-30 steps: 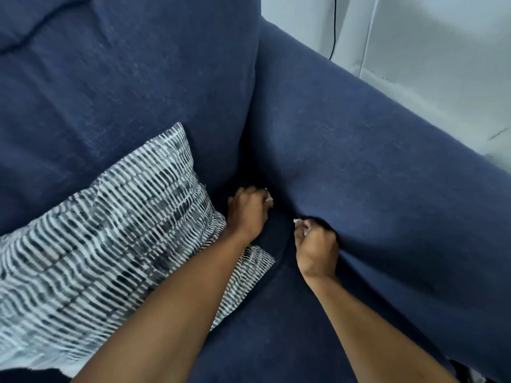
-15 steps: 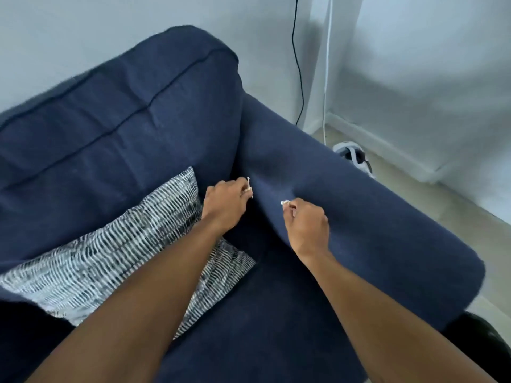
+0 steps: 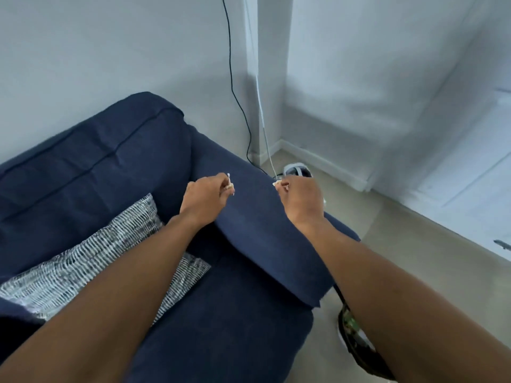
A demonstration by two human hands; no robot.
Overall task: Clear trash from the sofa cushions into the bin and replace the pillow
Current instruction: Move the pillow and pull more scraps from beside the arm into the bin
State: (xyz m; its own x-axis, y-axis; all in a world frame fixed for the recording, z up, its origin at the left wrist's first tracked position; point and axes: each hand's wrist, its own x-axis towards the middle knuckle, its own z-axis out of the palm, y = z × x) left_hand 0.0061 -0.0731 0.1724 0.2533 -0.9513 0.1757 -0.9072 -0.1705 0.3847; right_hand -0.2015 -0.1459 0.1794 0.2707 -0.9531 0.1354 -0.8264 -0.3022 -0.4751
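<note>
Above the sofa's armrest (image 3: pixel 262 230), both hands are raised, each with its fingers pinched together on a small pale scrap. The left hand (image 3: pixel 206 199) holds a thin white bit (image 3: pixel 230 180) that pokes up past the fingertips; the right hand (image 3: pixel 300 200) holds a crumb-like piece (image 3: pixel 276 183) at its tip. The pillow (image 3: pixel 91 266) lies on the seat, leaning toward the backrest, under the left forearm. The bin (image 3: pixel 356 341) appears to be the dark object on the floor by the sofa's front corner, mostly hidden behind the right forearm. The scraps are tiny and lightly held, so a loosened pinch on the way over could drop them onto the cushion or floor. What the scraps are cannot be made out.
</note>
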